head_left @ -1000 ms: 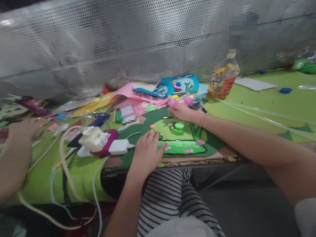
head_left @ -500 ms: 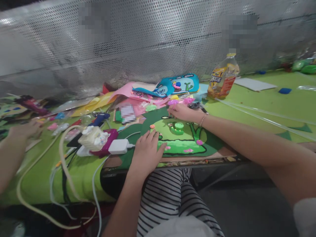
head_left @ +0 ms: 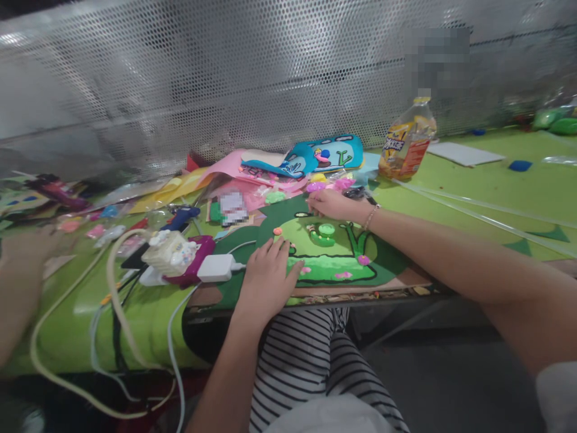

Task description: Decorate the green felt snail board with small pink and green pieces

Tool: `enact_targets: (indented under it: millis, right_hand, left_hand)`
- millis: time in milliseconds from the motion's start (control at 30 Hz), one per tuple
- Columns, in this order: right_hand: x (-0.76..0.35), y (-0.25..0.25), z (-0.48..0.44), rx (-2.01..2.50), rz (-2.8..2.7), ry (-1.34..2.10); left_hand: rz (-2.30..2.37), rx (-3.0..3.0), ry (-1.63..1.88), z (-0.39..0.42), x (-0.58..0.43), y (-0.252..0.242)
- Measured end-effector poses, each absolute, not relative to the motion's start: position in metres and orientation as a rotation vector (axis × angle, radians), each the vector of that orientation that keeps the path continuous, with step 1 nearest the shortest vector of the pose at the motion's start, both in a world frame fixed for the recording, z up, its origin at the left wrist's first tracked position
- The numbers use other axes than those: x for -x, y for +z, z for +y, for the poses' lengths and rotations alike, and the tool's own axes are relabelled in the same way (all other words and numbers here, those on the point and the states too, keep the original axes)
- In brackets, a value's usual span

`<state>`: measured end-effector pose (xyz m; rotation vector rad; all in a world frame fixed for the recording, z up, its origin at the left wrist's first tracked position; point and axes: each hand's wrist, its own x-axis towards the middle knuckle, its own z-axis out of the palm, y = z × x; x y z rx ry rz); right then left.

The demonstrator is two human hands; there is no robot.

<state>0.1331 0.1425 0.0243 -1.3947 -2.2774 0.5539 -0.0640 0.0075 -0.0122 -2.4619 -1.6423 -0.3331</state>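
Note:
A green felt picture (head_left: 333, 255) with a snail shape, pink flowers and a dark green border lies flat at the table's near edge. My left hand (head_left: 269, 278) rests flat on its left part, fingers stretched out and holding nothing. My right hand (head_left: 331, 204) sits at the picture's far edge, fingers curled down in a pinch by small pink and yellow pieces (head_left: 331, 182); what they hold is hidden. A bracelet circles my right wrist.
A white charger (head_left: 217, 267), cream cables and a purple device (head_left: 198, 255) lie left of the picture. Another person's blurred hand (head_left: 24, 249) works at far left. Behind are pink sheets, a blue felt piece (head_left: 322, 154), a juice bottle (head_left: 407, 141) and a perforated metal wall.
My own hands have stayed put. The other person's hand at far left has drawn back leftward and down.

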Motion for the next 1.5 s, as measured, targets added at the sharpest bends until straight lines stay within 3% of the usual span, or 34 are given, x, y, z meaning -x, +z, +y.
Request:
enact_targets:
  millis: [800,1300,1500]
  right_hand:
    - [-0.136,0.026,0.144,1.325,-2.194,0.815]
    - [-0.138,0.032,0.134,1.122,-2.608,0.148]
    - [-0.137,0.026,0.136,1.162,-2.568,0.169]
  left_hand:
    - [-1.642,2.461,-0.336,0.007,0.064,-0.012]
    - [-1.636,2.469,-0.342,0.006,0.063,-0.011]
    - [-1.648,2.476,-0.331,0.006,0.062,-0.009]
